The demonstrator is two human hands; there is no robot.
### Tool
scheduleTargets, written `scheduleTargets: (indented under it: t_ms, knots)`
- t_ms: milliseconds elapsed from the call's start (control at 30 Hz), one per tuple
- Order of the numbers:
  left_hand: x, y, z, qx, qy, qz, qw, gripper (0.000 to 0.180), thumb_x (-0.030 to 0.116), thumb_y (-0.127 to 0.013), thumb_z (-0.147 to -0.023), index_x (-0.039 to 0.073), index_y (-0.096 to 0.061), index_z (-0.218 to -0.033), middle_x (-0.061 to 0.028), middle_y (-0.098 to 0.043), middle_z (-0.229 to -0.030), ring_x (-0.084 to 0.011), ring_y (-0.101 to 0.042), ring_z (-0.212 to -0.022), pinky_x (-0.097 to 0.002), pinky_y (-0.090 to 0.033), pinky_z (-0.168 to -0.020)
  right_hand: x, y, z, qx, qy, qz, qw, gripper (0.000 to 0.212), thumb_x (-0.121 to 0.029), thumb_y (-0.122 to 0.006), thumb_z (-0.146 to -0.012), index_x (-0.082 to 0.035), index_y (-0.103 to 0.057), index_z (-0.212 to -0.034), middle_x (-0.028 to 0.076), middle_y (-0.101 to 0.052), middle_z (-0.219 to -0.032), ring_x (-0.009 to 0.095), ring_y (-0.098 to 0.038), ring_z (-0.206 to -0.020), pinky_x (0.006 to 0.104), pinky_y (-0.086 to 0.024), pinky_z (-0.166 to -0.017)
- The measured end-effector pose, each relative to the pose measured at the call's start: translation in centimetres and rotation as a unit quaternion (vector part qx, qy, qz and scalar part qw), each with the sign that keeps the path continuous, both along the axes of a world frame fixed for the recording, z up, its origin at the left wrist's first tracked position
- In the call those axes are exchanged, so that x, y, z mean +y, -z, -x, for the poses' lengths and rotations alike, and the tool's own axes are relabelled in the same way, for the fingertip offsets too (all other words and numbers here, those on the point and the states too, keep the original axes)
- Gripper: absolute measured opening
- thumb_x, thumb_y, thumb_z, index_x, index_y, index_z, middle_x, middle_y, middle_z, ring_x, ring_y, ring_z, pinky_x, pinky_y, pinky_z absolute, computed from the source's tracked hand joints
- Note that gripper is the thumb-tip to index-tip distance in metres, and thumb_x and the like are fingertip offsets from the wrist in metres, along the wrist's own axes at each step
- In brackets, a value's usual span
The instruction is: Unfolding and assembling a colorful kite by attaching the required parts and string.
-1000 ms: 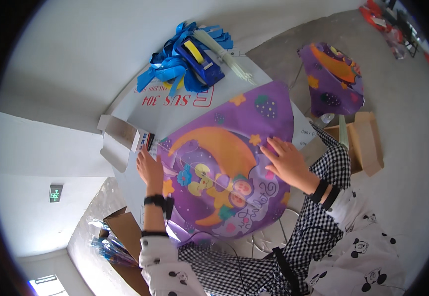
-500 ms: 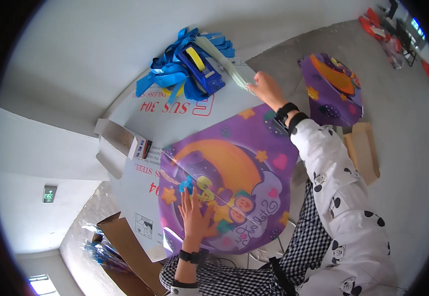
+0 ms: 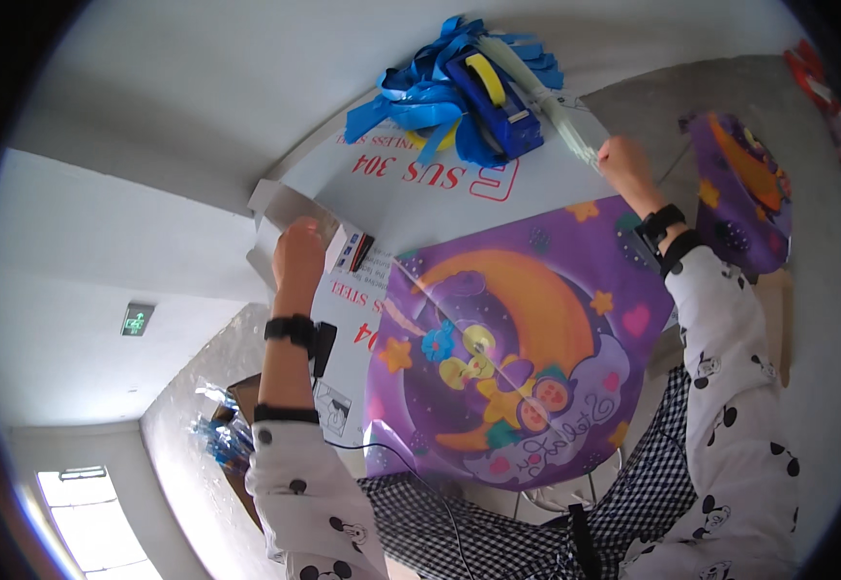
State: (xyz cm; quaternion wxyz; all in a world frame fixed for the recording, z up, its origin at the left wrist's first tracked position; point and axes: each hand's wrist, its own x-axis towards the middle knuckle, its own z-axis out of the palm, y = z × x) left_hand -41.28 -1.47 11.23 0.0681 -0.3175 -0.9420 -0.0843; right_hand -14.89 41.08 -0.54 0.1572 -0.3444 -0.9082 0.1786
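Observation:
A purple printed sheet [image 3: 527,338] with an orange moon, stars and cartoon figures lies flat on the table before me. At its upper right, my right hand [image 3: 625,174] is closed, with thumb and fingertips pinched at the near ends of a bundle of thin pale sticks [image 3: 546,101]. My left hand [image 3: 299,259] is curled over the small open carton [image 3: 275,205] at the table's left edge; its fingertips are hidden, so what they hold cannot be made out. A thin straight line, a crease or a rod, runs diagonally across the sheet.
Beyond the sheet, a blue tape dispenser [image 3: 507,126] with yellow tape stands among blue ribbon strips [image 3: 420,87]. Another purple printed piece [image 3: 744,198] is at the right. A cardboard box [image 3: 246,396] with wrapped items sits lower left. A dark cord [image 3: 401,454] crosses near my lap.
My left hand has left the sheet and moved up and left to the small carton, its fingers now curled. The right hand stays at the sticks' ends. The whole view has shifted.

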Motion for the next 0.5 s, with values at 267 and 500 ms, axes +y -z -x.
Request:
scheduleTargets:
  t_ms: [267, 500]
  knots:
    - [-2.0, 9.1, 13.9, -0.134, -0.014, 0.145, 0.980, 0.030, 0.021, -0.058, -0.082, -0.002, -0.069, -0.099, -0.0274, -0.065, -0.099, -0.0416, -0.062, -0.100, -0.0460, -0.050, -0.083, -1.2, -0.2, -3.1, 0.113, -0.009, 0.114, 0.987, 0.016, -0.012, -0.061, -0.078, 0.001, -0.067, -0.086, 0.018, -0.068, -0.080, 0.034, -0.067, -0.076, 0.0399, -0.052, -0.068]
    - [-3.7, 14.5, 15.2, -0.297, -0.049, -0.202, 0.932, 0.031, 0.018, -0.045, -0.094, 0.000, -0.067, -0.106, -0.0168, -0.070, -0.097, -0.0269, -0.066, -0.090, -0.0376, -0.050, -0.079, -1.0, -0.2, -1.7, 0.136, 0.020, 0.190, 0.972, 0.027, -0.020, -0.069, -0.079, 0.002, -0.063, -0.093, 0.015, -0.068, -0.080, 0.028, -0.067, -0.072, 0.0380, -0.050, -0.065]
